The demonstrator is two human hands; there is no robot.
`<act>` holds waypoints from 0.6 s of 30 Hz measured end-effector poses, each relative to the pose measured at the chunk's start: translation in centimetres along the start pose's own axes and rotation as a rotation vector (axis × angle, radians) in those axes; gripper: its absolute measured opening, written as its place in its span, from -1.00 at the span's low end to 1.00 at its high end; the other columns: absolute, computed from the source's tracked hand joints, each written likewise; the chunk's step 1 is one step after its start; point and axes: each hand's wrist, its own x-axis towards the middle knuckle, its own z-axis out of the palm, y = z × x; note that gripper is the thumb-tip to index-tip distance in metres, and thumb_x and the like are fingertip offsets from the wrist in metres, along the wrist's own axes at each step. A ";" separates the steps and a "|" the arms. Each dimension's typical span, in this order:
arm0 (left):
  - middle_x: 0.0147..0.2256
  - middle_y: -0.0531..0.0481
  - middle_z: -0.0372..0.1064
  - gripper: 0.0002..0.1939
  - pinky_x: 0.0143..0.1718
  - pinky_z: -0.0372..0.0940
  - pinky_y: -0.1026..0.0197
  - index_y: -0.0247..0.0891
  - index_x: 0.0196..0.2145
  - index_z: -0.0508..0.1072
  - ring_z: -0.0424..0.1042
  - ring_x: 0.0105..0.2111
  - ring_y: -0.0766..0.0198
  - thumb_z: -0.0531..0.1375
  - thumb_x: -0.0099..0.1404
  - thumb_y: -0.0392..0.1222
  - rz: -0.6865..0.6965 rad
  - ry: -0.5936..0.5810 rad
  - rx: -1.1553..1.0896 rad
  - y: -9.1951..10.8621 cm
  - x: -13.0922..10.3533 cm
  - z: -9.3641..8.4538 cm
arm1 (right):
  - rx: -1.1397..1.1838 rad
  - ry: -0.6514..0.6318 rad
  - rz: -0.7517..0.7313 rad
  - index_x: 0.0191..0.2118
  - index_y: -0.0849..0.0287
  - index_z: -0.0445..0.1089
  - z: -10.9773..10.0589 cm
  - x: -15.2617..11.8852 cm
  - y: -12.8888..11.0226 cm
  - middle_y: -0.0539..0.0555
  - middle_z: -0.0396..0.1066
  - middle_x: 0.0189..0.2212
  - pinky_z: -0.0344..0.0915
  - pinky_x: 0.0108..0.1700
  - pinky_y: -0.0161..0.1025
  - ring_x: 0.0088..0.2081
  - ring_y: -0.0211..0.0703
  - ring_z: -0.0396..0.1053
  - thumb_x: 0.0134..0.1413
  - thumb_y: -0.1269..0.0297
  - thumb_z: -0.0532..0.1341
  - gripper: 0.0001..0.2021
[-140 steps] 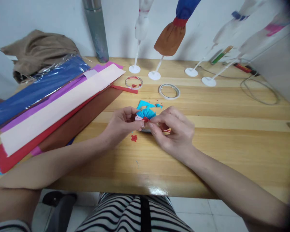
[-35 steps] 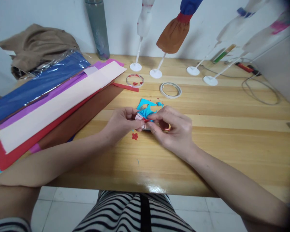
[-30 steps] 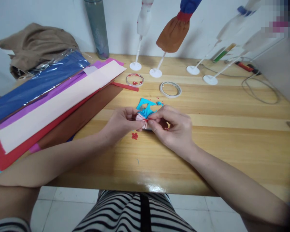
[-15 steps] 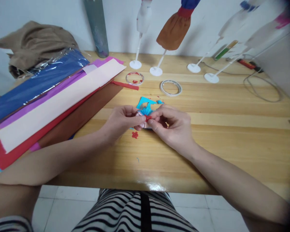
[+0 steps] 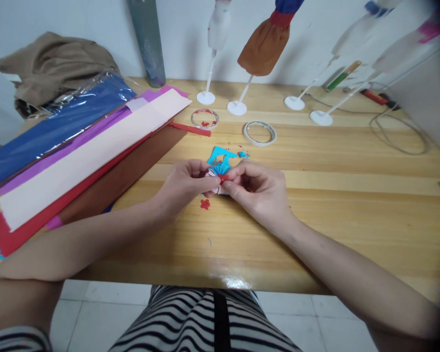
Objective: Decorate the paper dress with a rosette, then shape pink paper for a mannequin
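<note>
My left hand (image 5: 181, 188) pinches a small pleated paper rosette (image 5: 219, 169), blue at the top and pale pink at the side, just above the table. At its middle sits a red paper piece (image 5: 223, 178), its shape partly covered by fingers. The thumb and forefinger of my right hand (image 5: 262, 188) are closed on that red piece from the right. Below the hands a red paper flower (image 5: 205, 204) lies on the wood. Behind the rosette is a cut blue paper scrap (image 5: 220, 153) with small red and blue bits around it.
Sheets of coloured paper, among them a pale pink one (image 5: 95, 156), slant across the left. Farther back are two tape rolls, the nearer one (image 5: 259, 133) bare. White doll stands line the wall, one wearing a brown skirt (image 5: 266, 48). A cable (image 5: 407, 151) loops at right.
My right hand has shifted slightly left, and the red piece with it, towards the rosette's middle. My left hand keeps its hold in nearly the same place.
</note>
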 end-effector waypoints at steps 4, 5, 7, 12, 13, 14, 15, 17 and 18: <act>-0.55 0.05 0.47 -0.95 -0.49 0.33 0.33 -0.31 -0.51 0.52 0.37 -0.55 0.40 0.33 0.04 -0.33 -0.010 0.001 -0.003 -0.3 0.1 0.0 | 0.010 0.028 0.029 -0.44 0.06 0.49 0.3 0.0 -0.2 0.01 0.39 -0.51 0.31 -0.36 -0.15 -0.42 -0.13 0.34 0.04 0.32 0.40 -0.89; -0.54 0.05 0.47 -0.95 -0.50 0.32 0.33 -0.31 -0.50 0.52 0.37 -0.55 0.39 0.34 0.04 -0.33 -0.010 0.003 -0.003 -0.4 0.2 0.0 | 0.030 0.016 0.056 -0.45 0.06 0.48 0.3 0.0 -0.3 0.00 0.39 -0.51 0.30 -0.37 -0.15 -0.44 -0.14 0.33 0.03 0.33 0.41 -0.89; -0.54 0.05 0.46 -0.94 -0.51 0.31 0.33 -0.30 -0.50 0.51 0.35 -0.56 0.40 0.34 0.02 -0.32 -0.008 0.010 -0.004 -0.6 0.3 0.0 | 0.074 -0.004 0.110 -0.45 0.07 0.48 0.4 0.1 -0.4 -0.01 0.40 -0.52 0.28 -0.40 -0.18 -0.47 -0.18 0.31 0.00 0.35 0.42 -0.88; -0.57 0.07 0.44 -0.96 -0.53 0.29 0.33 -0.30 -0.51 0.51 0.30 -0.59 0.42 0.32 0.02 -0.34 0.006 0.023 -0.013 -0.8 0.4 0.0 | 0.172 -0.028 0.187 -0.44 0.05 0.48 0.4 0.2 -0.9 -0.04 0.40 -0.54 0.26 -0.42 -0.20 -0.50 -0.21 0.30 -0.08 0.33 0.45 -0.86; -0.56 0.06 0.45 -0.96 -0.52 0.29 0.33 -0.30 -0.51 0.51 0.32 -0.58 0.42 0.32 0.02 -0.34 0.006 0.020 -0.006 -0.7 0.3 0.0 | 0.190 -0.032 0.195 -0.43 0.06 0.48 0.3 0.2 -1.0 -0.04 0.42 -0.54 0.26 -0.41 -0.19 -0.50 -0.21 0.32 -0.09 0.30 0.46 -0.86; -0.55 0.06 0.45 -0.96 -0.51 0.29 0.33 -0.31 -0.50 0.51 0.33 -0.57 0.41 0.31 0.02 -0.35 0.007 0.018 0.001 -0.6 0.3 -0.1 | 0.205 -0.036 0.201 -0.43 0.07 0.48 0.3 0.2 -1.1 -0.03 0.43 -0.53 0.28 -0.40 -0.19 -0.49 -0.20 0.34 -0.10 0.26 0.46 -0.85; -0.54 0.05 0.46 -0.96 -0.50 0.29 0.34 -0.31 -0.50 0.51 0.34 -0.56 0.41 0.32 0.03 -0.35 0.008 0.015 0.008 -0.6 0.2 -0.1 | 0.214 -0.041 0.203 -0.43 0.07 0.47 0.3 0.2 -1.2 -0.02 0.46 -0.51 0.29 -0.38 -0.18 -0.48 -0.18 0.37 -0.09 0.23 0.47 -0.83; -0.53 0.04 0.47 -0.95 -0.48 0.29 0.34 -0.31 -0.50 0.50 0.37 -0.54 0.40 0.32 0.05 -0.34 0.015 0.007 0.025 -0.5 0.2 -0.1 | 0.211 -0.047 0.197 -0.44 0.08 0.46 0.4 0.2 -1.3 0.01 0.49 -0.49 0.33 -0.35 -0.16 -0.45 -0.16 0.40 -0.07 0.20 0.47 -0.81; -0.54 0.04 0.46 -0.94 -0.47 0.29 0.34 -0.31 -0.51 0.49 0.37 -0.54 0.40 0.32 0.05 -0.34 0.020 0.003 0.031 -0.6 0.2 -0.1 | 0.202 -0.045 0.189 -0.45 0.08 0.45 0.4 0.2 -1.3 0.01 0.49 -0.49 0.35 -0.34 -0.16 -0.44 -0.16 0.41 -0.05 0.19 0.47 -0.80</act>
